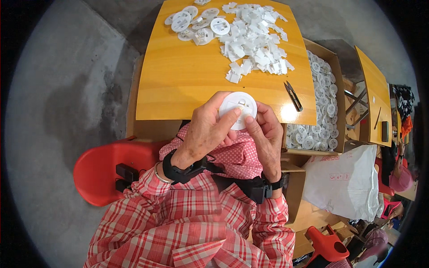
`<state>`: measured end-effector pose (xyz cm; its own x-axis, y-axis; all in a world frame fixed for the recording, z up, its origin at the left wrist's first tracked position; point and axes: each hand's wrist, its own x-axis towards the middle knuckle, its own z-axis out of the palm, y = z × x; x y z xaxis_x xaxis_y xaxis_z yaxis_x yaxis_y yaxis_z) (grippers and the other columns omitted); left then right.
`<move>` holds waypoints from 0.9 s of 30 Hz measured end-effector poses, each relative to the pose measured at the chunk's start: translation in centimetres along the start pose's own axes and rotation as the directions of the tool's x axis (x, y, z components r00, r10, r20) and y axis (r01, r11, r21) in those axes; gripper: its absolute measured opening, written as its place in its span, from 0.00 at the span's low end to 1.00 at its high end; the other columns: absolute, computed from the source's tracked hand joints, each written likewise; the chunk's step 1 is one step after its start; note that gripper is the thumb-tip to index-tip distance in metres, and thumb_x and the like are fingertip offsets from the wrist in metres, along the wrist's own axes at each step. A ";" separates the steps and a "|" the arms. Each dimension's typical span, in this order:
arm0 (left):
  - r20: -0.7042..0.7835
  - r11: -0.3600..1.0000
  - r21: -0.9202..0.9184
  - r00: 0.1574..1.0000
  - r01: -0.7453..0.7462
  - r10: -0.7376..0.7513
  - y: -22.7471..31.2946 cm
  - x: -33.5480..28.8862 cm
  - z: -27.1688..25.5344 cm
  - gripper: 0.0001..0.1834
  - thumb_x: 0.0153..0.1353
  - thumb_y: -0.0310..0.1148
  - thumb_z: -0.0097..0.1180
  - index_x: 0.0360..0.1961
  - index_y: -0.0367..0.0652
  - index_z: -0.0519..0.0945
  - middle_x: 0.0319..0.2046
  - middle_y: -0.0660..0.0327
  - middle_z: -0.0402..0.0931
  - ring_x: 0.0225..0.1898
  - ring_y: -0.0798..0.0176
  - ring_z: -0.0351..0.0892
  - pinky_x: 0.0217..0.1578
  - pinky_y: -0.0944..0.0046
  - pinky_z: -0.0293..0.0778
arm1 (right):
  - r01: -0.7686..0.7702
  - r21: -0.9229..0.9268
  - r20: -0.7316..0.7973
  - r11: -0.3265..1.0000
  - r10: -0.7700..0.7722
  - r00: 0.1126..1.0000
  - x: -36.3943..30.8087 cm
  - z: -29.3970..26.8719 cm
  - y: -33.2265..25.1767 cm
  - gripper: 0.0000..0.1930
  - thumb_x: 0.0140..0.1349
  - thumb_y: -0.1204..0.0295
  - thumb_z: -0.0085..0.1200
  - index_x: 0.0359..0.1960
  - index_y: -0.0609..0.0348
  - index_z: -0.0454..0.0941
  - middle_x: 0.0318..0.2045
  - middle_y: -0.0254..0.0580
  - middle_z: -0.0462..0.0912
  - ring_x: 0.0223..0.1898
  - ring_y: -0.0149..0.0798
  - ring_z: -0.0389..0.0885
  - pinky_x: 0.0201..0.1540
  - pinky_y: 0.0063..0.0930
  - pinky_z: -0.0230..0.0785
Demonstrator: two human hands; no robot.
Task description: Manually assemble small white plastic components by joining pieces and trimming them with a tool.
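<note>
Both hands hold one round white plastic disc (240, 103) over the near edge of a yellow wooden table (187, 76). My left hand (206, 129) grips its left rim, thumb on the face. My right hand (267, 134) pinches the right side, fingers pressing near a small white clip at the disc's middle. Farther back on the table lie a heap of small white plastic clips (257, 38) and several more white discs (196, 22).
Small black snips (293, 95) lie at the table's right edge. A cardboard box (336, 80) full of white discs stands to the right, with a white bag (346, 181) below it. A red chair (105, 167) is at left. Another person (397, 174) sits at far right.
</note>
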<state>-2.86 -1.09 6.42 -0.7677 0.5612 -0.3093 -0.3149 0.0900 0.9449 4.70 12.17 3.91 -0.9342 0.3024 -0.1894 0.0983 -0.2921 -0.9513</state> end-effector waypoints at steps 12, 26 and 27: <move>-0.043 0.998 0.022 0.997 0.058 -0.057 1.0 -0.2 0.7 0.18 0.63 0.33 0.50 0.50 0.34 0.69 0.23 0.60 0.76 0.13 0.75 0.71 0.12 0.76 0.68 | -0.054 0.020 -0.023 0.998 0.054 0.998 -0.3 0.2 -0.5 0.16 0.65 0.74 0.48 0.52 0.70 0.66 0.39 0.42 0.80 0.39 0.26 0.77 0.43 0.19 0.69; -0.112 0.957 0.246 0.976 -0.154 0.186 -0.6 -0.4 1.1 0.16 0.60 0.28 0.52 0.49 0.36 0.72 0.25 0.59 0.78 0.15 0.75 0.73 0.14 0.74 0.70 | -0.057 0.111 -0.008 0.992 0.058 0.998 -0.5 0.1 0.0 0.15 0.65 0.73 0.49 0.51 0.68 0.68 0.39 0.40 0.80 0.39 0.26 0.76 0.44 0.20 0.68; -0.106 0.943 0.280 0.971 -0.178 0.215 -0.7 -0.5 1.2 0.16 0.60 0.28 0.52 0.49 0.36 0.73 0.25 0.59 0.78 0.15 0.75 0.74 0.14 0.74 0.71 | -0.060 0.112 -0.007 0.992 0.062 0.998 -0.6 0.1 0.1 0.15 0.65 0.73 0.49 0.51 0.68 0.68 0.39 0.40 0.80 0.39 0.26 0.76 0.44 0.20 0.68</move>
<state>-1.65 -0.46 6.07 -0.8723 0.4767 -0.1090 -0.0042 0.2157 0.9765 5.22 11.92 3.94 -0.9240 0.2901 -0.2493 0.1156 -0.4094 -0.9050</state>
